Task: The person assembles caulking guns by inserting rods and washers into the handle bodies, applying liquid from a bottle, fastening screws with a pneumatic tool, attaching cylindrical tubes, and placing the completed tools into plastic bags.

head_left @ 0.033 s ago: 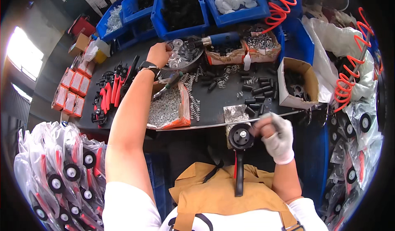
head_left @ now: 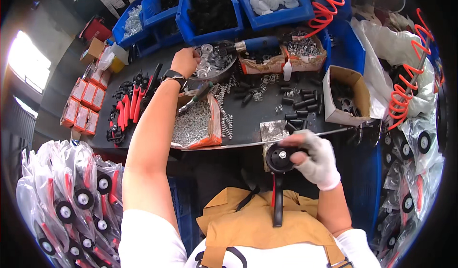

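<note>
While the gloved right hand (head_left: 317, 165) grips a black wheel (head_left: 280, 158), the bare left hand's (head_left: 185, 62) fingers pinch washers in the far bowl (head_left: 228, 67); fitting one seems next.

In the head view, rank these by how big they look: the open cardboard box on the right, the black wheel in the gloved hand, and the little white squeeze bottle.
1. Cardboard box, largest.
2. Black wheel held by the right hand; it is nearer the camera, so it may look oversized.
3. White squeeze bottle, smallest.

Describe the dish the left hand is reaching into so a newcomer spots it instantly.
On the dark workbench, just below the blue bins, sits a round metal dish under the left hand. Unlike the cardboard boxes nearby, it is round and holds flat ring washers.
</note>
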